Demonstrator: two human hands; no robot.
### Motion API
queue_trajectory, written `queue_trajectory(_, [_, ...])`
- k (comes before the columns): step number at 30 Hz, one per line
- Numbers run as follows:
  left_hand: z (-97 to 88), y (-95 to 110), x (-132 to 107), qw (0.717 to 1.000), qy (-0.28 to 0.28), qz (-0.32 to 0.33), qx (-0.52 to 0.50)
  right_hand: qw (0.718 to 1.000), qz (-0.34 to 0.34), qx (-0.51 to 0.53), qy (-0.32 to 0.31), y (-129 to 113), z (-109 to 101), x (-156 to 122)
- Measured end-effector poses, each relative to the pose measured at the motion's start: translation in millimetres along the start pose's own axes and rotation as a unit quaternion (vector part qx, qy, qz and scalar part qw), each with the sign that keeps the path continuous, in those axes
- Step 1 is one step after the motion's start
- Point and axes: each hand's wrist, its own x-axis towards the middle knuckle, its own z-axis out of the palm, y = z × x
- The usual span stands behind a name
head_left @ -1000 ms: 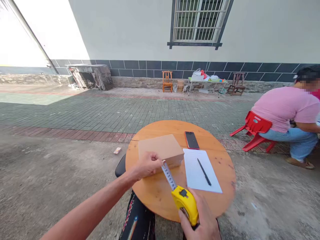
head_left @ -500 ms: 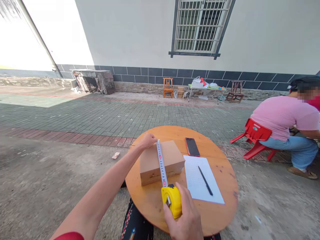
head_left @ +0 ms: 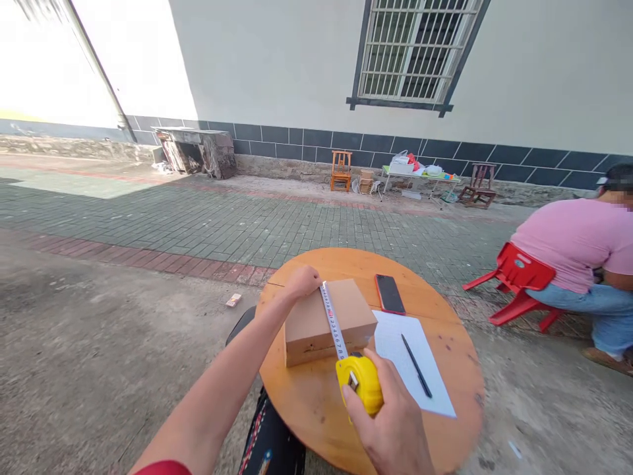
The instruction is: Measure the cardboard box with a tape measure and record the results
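A brown cardboard box (head_left: 309, 326) lies on the round wooden table (head_left: 316, 415). My right hand (head_left: 395, 425) grips a yellow tape measure (head_left: 364, 382) just in front of the box's near side. Its white blade (head_left: 332, 316) runs out over the top of the box toward the far edge. There my left hand (head_left: 305, 282) is closed at the blade's end; the fingertips are partly hidden. To the right of the box lie a sheet of white paper (head_left: 393, 340), a black pen (head_left: 416, 366) on it, and a phone (head_left: 390, 293) with a red edge.
On the right, a person in a pink shirt (head_left: 568, 237) sits on a red plastic chair (head_left: 524, 267). By the far wall stand a wooden chair (head_left: 341, 169), a folding table (head_left: 420, 173) bearing bags, and a dark wooden chair (head_left: 479, 185).
The view has shifted, so the scene sits further right. My right hand has brought the tape measure a little nearer the box, and slightly less blade shows. My left hand stays at the blade's end.
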Motion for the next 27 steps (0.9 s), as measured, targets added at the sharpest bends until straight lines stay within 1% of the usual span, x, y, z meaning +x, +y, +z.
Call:
queue_trajectory(3, [-2.2, -1, -1, 1.000, -0.007, 0.011, -0.003, 1.000, -0.003, -0.019, 0.015, -4, 2, -2])
queue_trajectory(8, [-4.1, -1, -2, 1.000, -0.011, 0.018, -0.015, 0.997, -0.028, -0.063, 0.019, -14, 12, -10])
queue_trajectory(11, [-6.0, 2, -3, 1.000, -0.013, 0.017, -0.022, 0.996, -0.035, -0.074, 0.021, -17, 14, -12])
queue_trajectory(18, [-9.0, 9, -9, 0.999, -0.011, 0.006, -0.046, 0.995, -0.037, -0.090, 0.017, -9, 9, -11])
queue_trajectory(22, [-8.7, 8, -10, 0.997, 0.000, 0.001, -0.074, 0.996, -0.038, -0.080, 0.018, -4, 8, -9])
queue_trajectory(25, [-13.5, 6, -13, 0.994, 0.007, 0.006, -0.105, 0.997, -0.033, -0.068, 0.012, -2, 10, -10])
queue_trajectory(27, [-18.7, 7, -20, 0.991, 0.015, 0.018, -0.129, 0.998, -0.023, -0.055, 0.012, -1, 10, -13])
